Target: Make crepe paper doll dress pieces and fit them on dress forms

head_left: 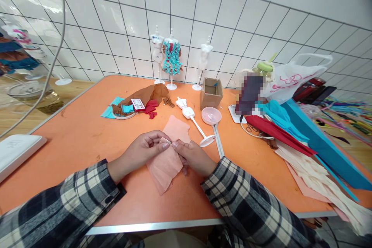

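So the pink sheet (167, 164) sits near the middle of the table's (78, 131) near edge, lifted a bit off it. Left hand (142, 151) and right hand (194, 157) both pinch its top edge, fingers (164, 145) clamped on it and tips almost touching. There's something thin between them, can't tell what. Just beyond lies a little white mannequin (190, 118) on its side, with a pink dish (211, 115) and a cardboard box (211, 92) beside it. Coloured paper sheets (290, 131) pile up along the right edge.
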{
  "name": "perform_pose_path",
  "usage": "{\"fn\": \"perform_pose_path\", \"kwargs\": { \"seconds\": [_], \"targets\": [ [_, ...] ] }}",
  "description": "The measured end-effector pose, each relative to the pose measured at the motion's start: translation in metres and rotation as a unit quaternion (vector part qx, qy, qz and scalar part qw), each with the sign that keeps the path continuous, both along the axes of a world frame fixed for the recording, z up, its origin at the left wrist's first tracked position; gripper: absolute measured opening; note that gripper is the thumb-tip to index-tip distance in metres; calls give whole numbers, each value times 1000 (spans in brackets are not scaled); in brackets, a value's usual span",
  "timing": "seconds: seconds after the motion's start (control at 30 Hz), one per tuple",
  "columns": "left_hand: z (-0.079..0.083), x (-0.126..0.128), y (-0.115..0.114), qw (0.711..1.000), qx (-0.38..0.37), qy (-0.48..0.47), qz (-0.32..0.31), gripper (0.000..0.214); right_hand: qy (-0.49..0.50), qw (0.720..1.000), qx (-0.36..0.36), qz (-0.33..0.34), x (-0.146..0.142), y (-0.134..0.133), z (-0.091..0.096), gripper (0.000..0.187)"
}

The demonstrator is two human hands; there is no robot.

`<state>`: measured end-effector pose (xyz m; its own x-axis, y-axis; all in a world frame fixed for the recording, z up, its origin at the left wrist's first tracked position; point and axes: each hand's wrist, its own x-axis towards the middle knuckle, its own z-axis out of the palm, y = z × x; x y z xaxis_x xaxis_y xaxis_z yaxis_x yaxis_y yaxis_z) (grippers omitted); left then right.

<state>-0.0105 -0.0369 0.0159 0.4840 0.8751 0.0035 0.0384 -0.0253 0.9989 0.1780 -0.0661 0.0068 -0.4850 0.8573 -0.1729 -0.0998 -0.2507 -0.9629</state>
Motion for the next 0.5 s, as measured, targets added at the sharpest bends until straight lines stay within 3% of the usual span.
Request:
{"fn": "perform_pose_path", "kwargs": {
  "seconds": [0.23, 0.5],
  "targets": [
    [-8, 1, 4, 1000, -18, 15, -17, 30, 16, 1000, 4, 25, -1, -1, -4, 52],
    [-8, 3, 3, 999, -27, 22, -20, 24, 33, 999, -12, 28, -3, -1, -4, 52]
  ]
}}
